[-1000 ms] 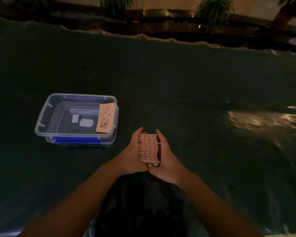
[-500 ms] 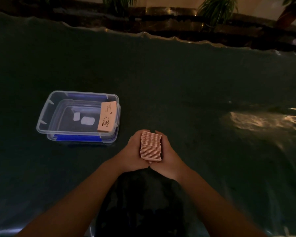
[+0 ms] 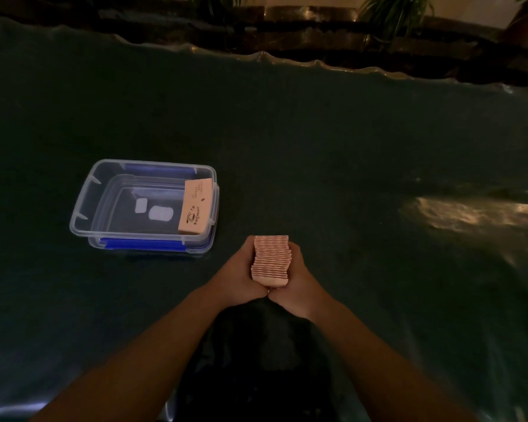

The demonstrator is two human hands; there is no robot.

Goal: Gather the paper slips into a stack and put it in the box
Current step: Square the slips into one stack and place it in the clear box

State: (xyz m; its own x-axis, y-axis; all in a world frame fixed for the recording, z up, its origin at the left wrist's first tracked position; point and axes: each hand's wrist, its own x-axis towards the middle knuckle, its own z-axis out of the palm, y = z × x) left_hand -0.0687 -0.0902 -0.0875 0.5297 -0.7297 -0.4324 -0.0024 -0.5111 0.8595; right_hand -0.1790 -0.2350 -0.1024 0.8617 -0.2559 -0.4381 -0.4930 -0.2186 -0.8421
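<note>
A dim room is seen, with a dark green tabletop covered by a glossy, wrinkled sheet that carries a warm patch of reflected light at the right. Beyond the far edge, a dark ledge with leafy plants is made out.

At the near centre, a stack of pinkish paper slips is held on edge between two bare hands. The left hand is pressed against the stack's left side and the right hand against its right side, the fingers of both being closed around the slips so that the stack is gripped from both flanks. The heels of the two hands are brought together just below the stack. Whether the stack's lower edge touches the tabletop cannot be told. The bare forearms are seen running down toward the bottom corners of the view, with dark clothing between them.

To the left and a little farther away, a clear plastic box with blue clips is set on the tabletop, near the hands but apart from them. Inside it, a tan printed bundle is leaned against the right wall, and two pale patches are visible on the box's floor.
</note>
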